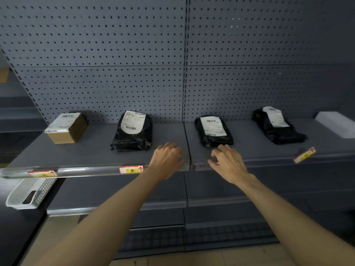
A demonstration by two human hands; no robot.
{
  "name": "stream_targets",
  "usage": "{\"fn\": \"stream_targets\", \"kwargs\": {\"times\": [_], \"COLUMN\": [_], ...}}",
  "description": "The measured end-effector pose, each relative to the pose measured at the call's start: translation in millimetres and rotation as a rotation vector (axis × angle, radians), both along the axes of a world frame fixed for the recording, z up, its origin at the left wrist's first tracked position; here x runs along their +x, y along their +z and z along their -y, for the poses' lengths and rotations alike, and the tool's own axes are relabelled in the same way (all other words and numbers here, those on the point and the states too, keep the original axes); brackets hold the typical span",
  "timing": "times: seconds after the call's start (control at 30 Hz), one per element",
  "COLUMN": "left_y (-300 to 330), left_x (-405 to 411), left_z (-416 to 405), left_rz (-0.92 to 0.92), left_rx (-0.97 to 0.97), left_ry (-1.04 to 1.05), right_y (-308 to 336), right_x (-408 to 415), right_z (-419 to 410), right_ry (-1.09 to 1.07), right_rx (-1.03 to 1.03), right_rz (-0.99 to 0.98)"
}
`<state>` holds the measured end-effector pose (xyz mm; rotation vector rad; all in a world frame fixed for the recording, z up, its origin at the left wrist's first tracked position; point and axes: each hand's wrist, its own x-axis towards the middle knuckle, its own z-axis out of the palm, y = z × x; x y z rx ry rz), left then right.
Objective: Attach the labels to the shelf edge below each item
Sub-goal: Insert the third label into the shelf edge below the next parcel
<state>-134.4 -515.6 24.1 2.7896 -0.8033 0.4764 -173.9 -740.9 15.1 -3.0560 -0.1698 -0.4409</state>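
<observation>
Both hands at the shelf edge: left hand curled loosely, empty; right hand pinching a label, below the middle black parcel.

**Labels and shelf edge, third slot in progress**

I see three red, white and yellow labels along the grey shelf edge. The leftmost label sits in the clear strip below the cardboard box, slightly tilted. The second label sits flat in the strip below the left black parcel. The far-right label is askew, one end lifted, near the right black parcel. Below the middle black parcel, a sliver of red and white shows under my right hand at the edge; I cannot tell more of it.
</observation>
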Motion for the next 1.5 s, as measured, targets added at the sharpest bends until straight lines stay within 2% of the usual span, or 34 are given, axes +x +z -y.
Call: {"fn": "stream_targets", "kwargs": {"times": [0.2, 0.57, 0.83, 1.17, 1.37, 1.5], "left_y": [4, -38, -55, -48, -56, -53], "left_x": [-11, -2, 6, 16, 8, 4], "left_z": [78, 169, 187, 185, 185, 185], "left_rz": [-0.024, -0.103, -0.076, 0.017, -0.067, -0.100], "left_rx": [0.081, 0.158, 0.145, 0.271, 0.281, 0.216], "left_ry": [-0.001, 0.208, 0.284, 0.149, 0.170, 0.140], "right_y": [13, -12, -24, -39, -55, -46], "right_x": [5, 30, 45, 46, 38, 32], "right_z": [63, 118, 123, 133, 132, 137], "right_ry": [0.046, 0.288, 0.332, 0.321, 0.271, 0.282], "right_rx": [-0.014, 0.038, 0.050, 0.065, 0.050, 0.057], "right_rz": [-0.017, -0.028, -0.004, -0.003, -0.060, -0.063]}}
